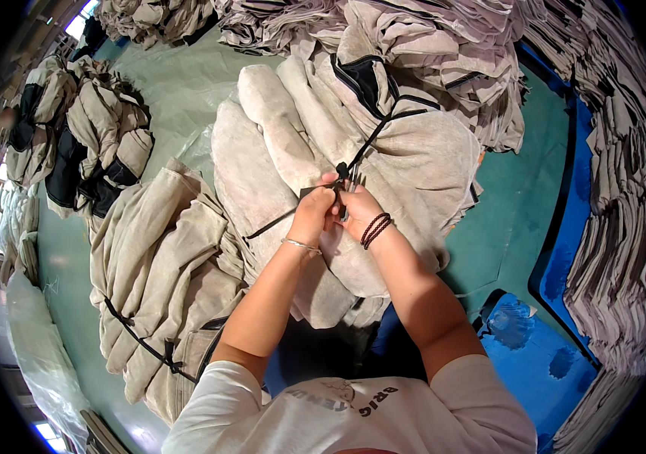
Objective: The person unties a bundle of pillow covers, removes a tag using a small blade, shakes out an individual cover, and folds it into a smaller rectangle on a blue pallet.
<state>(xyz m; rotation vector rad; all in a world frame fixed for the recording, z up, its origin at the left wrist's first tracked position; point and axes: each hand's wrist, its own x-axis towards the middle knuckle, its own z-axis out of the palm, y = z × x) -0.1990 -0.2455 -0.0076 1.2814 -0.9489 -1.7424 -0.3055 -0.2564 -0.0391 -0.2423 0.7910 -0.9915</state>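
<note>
- I see a broad, smooth green surface (523, 181) carrying the load; I can't tell whether it is a tabletop or the floor.
- Directly ahead, I have the middle beige bundle (421, 155) resting over it.
- To my left lies a second beige bundle (156, 257), tied around with black cord (141, 334).
- Farther up on the left sits a beige-and-black heap (96, 129).
- Near that heap, I make out a translucent plastic sheet (179, 83) spread over the green.
</note>
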